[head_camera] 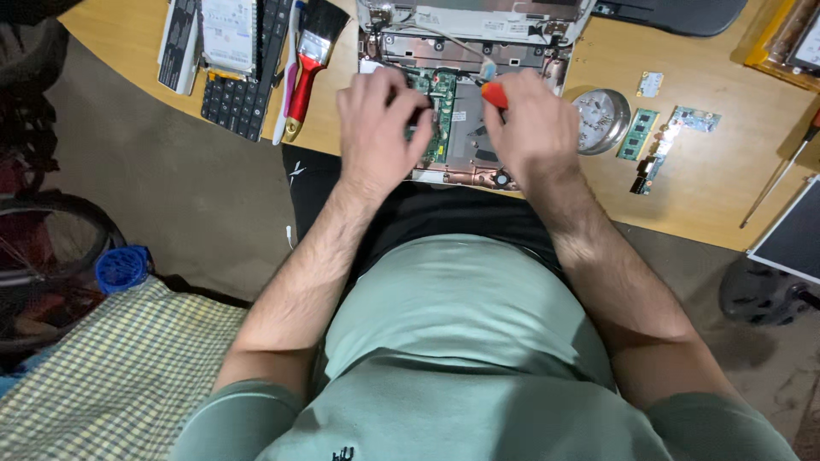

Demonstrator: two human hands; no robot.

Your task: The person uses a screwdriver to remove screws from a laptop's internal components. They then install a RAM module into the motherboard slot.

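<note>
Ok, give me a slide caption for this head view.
Left hand steadies an opened laptop while right hand grips an orange-handled screwdriver.

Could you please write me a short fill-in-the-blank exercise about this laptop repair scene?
1. The right hand grips a tool with an ____ handle.
2. The left hand rests on the opened ____.
3. The paintbrush lies beside a detached ____.
4. Right of the round metal dish lies a green memory ____.

Missing words: orange; laptop; keyboard; module
</note>
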